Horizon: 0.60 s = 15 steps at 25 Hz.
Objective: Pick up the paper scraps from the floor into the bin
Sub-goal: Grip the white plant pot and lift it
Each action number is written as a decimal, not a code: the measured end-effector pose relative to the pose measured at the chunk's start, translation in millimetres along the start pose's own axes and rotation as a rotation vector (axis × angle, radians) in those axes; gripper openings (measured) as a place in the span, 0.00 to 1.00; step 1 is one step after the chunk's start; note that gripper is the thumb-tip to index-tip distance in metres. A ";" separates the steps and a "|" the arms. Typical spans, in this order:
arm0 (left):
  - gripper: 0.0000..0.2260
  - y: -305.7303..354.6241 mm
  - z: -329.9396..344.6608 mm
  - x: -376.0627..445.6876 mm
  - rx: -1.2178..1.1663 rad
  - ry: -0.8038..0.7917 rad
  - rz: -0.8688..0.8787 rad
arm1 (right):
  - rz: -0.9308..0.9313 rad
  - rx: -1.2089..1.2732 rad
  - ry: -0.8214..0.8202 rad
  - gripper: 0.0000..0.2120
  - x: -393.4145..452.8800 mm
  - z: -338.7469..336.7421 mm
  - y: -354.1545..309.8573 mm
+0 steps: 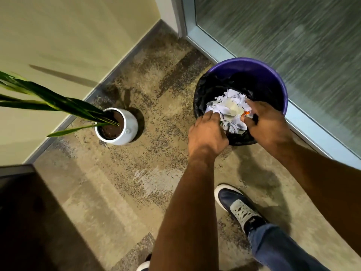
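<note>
White paper scraps (227,109), bunched between the left hand (208,132) and right hand (267,122), both curled round them, hang over the purple bin (273,73) by the floor's glass-side edge; release looks next.

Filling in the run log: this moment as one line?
both hands: left hand, right hand | hold: paper scraps | where: over bin | floor: no scraps seen
</note>
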State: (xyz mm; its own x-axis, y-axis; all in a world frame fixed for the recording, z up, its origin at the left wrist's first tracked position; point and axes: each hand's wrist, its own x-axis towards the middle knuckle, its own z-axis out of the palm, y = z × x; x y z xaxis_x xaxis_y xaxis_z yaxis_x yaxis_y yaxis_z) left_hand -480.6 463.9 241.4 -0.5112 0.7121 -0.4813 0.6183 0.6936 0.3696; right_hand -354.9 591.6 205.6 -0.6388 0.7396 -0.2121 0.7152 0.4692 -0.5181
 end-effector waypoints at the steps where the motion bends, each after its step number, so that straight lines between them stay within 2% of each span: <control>1: 0.23 -3.1 -2.8 -6.5 0.004 0.059 -0.002 | 0.002 -0.038 0.008 0.23 -0.9 -1.2 -3.7; 3: 0.18 -12.5 -8.0 -22.6 0.014 0.167 -0.035 | -0.012 -0.072 0.010 0.17 -3.6 -3.6 -16.6; 5: 0.19 -23.9 -11.0 -37.7 0.014 0.204 -0.083 | -0.062 -0.094 0.020 0.10 -8.9 -2.1 -29.5; 7: 0.17 -38.7 -8.6 -52.6 -0.030 0.229 -0.101 | -0.120 -0.155 0.040 0.09 -22.7 4.9 -41.9; 10: 0.06 -64.5 -2.9 -77.8 -0.109 0.346 -0.091 | -0.210 -0.154 0.071 0.07 -47.5 22.7 -64.3; 15: 0.10 -131.7 15.9 -127.8 -0.097 0.439 -0.329 | -0.469 -0.170 -0.046 0.03 -86.7 79.0 -114.8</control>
State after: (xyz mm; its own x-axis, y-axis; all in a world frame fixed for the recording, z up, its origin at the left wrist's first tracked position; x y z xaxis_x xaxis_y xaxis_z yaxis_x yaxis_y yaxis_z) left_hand -487.2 279.9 241.5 -0.8814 0.4206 -0.2151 0.3372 0.8790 0.3372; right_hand -404.1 435.6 218.0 -0.9117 0.4101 -0.0264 0.3816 0.8208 -0.4251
